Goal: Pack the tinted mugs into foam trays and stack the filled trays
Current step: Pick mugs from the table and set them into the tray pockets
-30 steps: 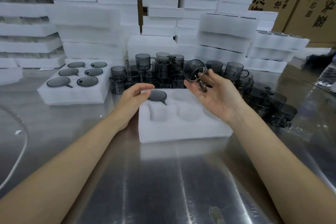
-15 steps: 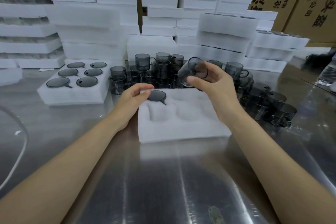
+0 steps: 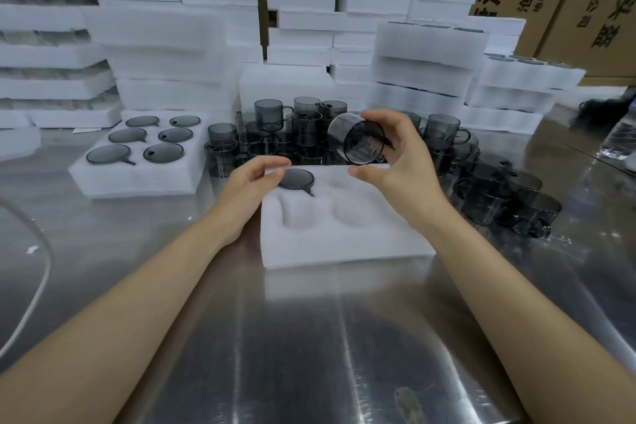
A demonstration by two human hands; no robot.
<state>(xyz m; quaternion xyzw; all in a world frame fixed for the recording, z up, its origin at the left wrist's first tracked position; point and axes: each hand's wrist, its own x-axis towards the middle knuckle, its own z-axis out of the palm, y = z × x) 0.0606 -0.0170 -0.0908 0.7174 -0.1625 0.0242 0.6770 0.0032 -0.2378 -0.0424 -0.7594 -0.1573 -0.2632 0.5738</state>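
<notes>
Finding: the right hand (image 3: 402,162) grips the held mug (image 3: 361,141). Its fingers curl over the mug wall from above; the thumb juts out underneath, and whether it makes contact cannot be told. The mug hangs tipped on its side just above the far edge of the foam tray (image 3: 344,241). Its long axis runs from 11 o'clock to 5 o'clock, with one round end facing the wearer; whether that end is mouth or base is not clear. The nearest empty pocket (image 3: 339,175) lies at 7 o'clock from the grip, just beneath. In my judgement the axis must be brought upright before seating. The left hand (image 3: 247,189) is relaxed at the tray's 10 o'clock corner, fingertips touching the seated mug (image 3: 296,179), and holds nothing. Loose mugs (image 3: 275,134) stand at 12 o'clock and a filled tray (image 3: 137,182) at 9 o'clock.
</notes>
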